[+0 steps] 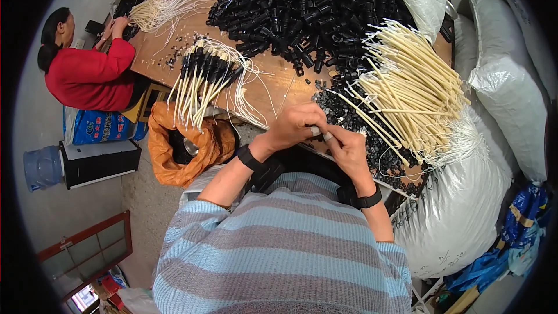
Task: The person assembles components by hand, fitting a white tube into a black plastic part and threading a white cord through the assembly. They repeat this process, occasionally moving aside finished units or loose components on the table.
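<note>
Your left hand and right hand meet at the fingertips by the desk's near edge, anything pinched too hidden to tell, so a loose pinch could lose it among small black pieces at one o'clock, beside the pale tubes at two o'clock.

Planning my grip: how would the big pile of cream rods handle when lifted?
The cream rods probably stay fairly stiff, since most lie straight. Their thin white wires curl loosely, so might flop and tangle. Several rods lie askew, so the pile might slide apart.
</note>
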Motion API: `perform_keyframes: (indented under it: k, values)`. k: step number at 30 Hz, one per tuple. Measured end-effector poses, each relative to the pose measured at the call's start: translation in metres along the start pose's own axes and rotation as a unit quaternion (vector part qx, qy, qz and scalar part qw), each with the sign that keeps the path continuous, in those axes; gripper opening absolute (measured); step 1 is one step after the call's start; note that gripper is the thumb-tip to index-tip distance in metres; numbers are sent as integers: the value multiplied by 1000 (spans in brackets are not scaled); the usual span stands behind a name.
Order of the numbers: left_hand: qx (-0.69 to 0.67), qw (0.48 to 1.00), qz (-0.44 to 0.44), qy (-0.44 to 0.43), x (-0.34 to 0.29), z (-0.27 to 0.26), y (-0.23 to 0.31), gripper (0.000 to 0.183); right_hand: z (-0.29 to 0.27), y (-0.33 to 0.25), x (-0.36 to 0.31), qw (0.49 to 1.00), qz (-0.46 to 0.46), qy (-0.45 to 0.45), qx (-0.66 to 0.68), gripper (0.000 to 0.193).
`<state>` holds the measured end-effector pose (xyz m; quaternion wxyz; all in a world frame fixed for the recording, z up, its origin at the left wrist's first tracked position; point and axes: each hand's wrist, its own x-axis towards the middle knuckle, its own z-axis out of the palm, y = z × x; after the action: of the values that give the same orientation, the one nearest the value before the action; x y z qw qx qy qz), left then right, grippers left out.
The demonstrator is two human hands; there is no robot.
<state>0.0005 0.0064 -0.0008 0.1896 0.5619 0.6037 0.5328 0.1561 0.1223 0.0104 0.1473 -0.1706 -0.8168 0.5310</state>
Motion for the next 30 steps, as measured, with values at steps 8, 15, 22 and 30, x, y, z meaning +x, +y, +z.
perform_keyframes:
  k: [8,15,22,30]
  values:
    - [15,986,-132,-104,33,-19,-29,25,-5,11,-6,991,113,53,41,18]
    - [295,952,-75,30,38,-16,-82,25,-8,25,-6,983,143,96,65,16]
    - [-50,990,-122,41,26,23,-6,23,-5,30,0,977,162,117,80,13]
    - [64,993,-4,99,16,45,9,30,-2,17,0,987,73,140,-4,11]
